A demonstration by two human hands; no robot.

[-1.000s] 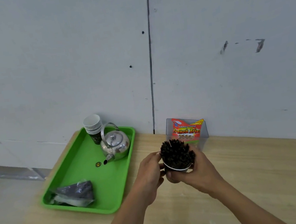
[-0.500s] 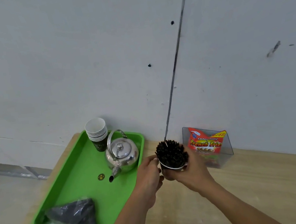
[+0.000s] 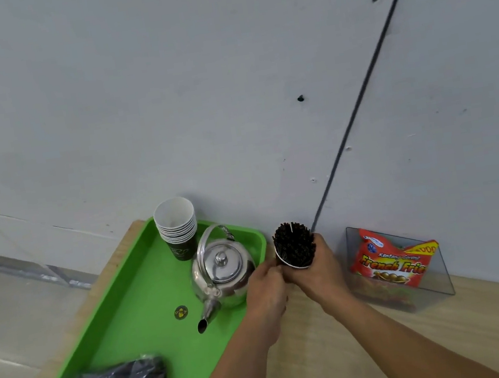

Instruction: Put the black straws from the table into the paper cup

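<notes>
Your right hand (image 3: 317, 271) is curled round the paper cup (image 3: 295, 265), packed with black straws (image 3: 293, 243), just right of the kettle (image 3: 221, 270). Your left hand (image 3: 265, 293) pinches its kettle-facing side. Squeeze or tilt it, and the crowded straws could spill toward the kettle.

Two bare forearms in shot: L arm (image 3: 233, 369), R arm (image 3: 404, 343), bare fr. frame edge to wrist. L hand (image 3: 266, 296), R hand (image 3: 319, 272) bare too. Slim wrists, detail a bit blurred.
</notes>
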